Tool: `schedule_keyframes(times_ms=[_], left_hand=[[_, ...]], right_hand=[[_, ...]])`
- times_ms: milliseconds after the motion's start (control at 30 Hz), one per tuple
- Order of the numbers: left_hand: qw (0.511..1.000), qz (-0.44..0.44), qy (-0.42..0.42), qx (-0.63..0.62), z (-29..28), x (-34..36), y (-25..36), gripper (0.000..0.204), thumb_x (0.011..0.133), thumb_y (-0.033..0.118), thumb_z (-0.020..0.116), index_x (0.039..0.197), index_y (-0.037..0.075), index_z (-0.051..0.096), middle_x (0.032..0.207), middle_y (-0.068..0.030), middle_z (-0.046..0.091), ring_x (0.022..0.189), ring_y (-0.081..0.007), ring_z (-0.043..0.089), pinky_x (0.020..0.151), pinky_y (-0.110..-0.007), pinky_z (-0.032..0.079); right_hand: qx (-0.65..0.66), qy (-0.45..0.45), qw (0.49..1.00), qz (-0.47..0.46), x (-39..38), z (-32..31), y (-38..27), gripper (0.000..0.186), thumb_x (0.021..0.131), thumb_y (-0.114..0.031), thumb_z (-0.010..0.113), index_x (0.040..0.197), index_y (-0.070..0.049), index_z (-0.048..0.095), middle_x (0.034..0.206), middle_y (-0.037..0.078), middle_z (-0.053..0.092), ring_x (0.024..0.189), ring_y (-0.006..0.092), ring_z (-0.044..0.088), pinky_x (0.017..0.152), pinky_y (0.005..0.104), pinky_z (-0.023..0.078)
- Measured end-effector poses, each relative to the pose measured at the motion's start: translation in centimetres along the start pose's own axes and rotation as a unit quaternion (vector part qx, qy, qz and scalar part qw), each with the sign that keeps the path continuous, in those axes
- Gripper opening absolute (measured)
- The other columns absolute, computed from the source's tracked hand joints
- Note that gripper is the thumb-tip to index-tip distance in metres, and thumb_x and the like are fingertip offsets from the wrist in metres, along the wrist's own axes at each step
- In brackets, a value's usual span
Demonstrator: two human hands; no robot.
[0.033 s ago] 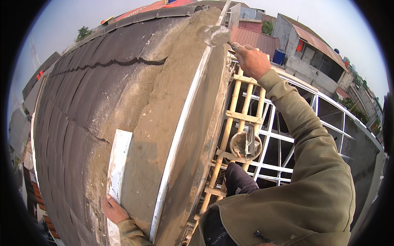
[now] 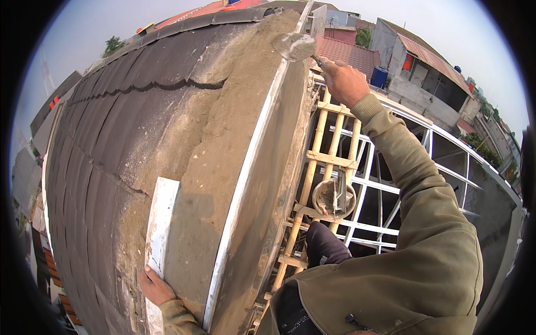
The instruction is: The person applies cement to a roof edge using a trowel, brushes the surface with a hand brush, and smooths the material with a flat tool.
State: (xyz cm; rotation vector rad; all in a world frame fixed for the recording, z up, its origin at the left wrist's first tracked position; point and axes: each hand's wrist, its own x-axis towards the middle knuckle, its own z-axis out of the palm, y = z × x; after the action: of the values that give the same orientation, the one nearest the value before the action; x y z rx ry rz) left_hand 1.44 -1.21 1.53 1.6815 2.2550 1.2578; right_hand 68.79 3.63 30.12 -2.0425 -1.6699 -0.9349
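Note:
My right hand [image 2: 345, 82], at the upper middle, is closed around the handle of a trowel. The trowel's rounded, mortar-smeared blade [image 2: 294, 47] is at the far end of the plastered strip, over a long white edge strip [image 2: 245, 173]. At the lower left, my left hand [image 2: 156, 286] grips a white, paint-worn flat strip [image 2: 162, 223] by its side. That flat strip lies lengthwise on the mortar band [image 2: 204, 167], beside the roof tiles. Fresh, darker mortar shows along its right side. Some of my left fingers are hidden.
Dark roof tiles [image 2: 100, 145] slope off to the left. Right of the wall, a bamboo scaffold [image 2: 312, 167] carries a bucket [image 2: 334, 199] with a tool in it. White metal roof framing [image 2: 385, 187] spans dark gaps beyond. My leg [image 2: 326, 245] is beside the scaffold.
The trowel and my right hand have shifted very slightly to the right. My left hand and the flat strip have stayed in place.

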Motion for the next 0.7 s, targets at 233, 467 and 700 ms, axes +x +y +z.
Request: schedule_keyframes(times_ms=[233,467,700], left_hand=[[0.998,0.012,0.042,0.04,0.2,-0.4,-1.0,0.057,0.112,0.042,0.046,0.126,-0.01,0.064,0.122,-0.0298,0.065,0.111,-0.0485,0.059,0.098,-0.053,0.045],[0.999,0.017,0.006,0.039,0.1,0.2,-0.7,0.06,0.112,0.044,0.046,0.129,-0.011,0.064,0.126,-0.0317,0.065,0.115,-0.0494,0.059,0.102,-0.053,0.044],[1.0,-0.004,-0.009,0.013,0.7,0.7,-1.9,0.061,0.112,0.044,0.046,0.132,-0.011,0.063,0.129,-0.0323,0.065,0.119,-0.0495,0.059,0.105,-0.052,0.044]], right_hand=[[0.108,0.083,0.988,-0.078,-3.7,-0.6,-1.9,0.04,0.101,-0.022,0.067,0.137,-0.008,0.062,0.104,0.015,0.068,0.079,0.0394,0.07,0.073,0.0506,0.059],[0.643,-0.09,0.725,0.231,-6.7,-1.9,-2.6,0.05,0.113,-0.03,0.051,0.148,0.006,0.043,0.075,-0.003,0.046,0.053,0.0065,0.046,0.042,0.0227,0.041],[0.559,-0.111,0.797,0.198,-7.1,-1.8,-2.7,0.047,0.11,-0.026,0.053,0.149,-0.001,0.054,0.074,-0.001,0.05,0.052,0.0107,0.054,0.044,0.0276,0.047]])
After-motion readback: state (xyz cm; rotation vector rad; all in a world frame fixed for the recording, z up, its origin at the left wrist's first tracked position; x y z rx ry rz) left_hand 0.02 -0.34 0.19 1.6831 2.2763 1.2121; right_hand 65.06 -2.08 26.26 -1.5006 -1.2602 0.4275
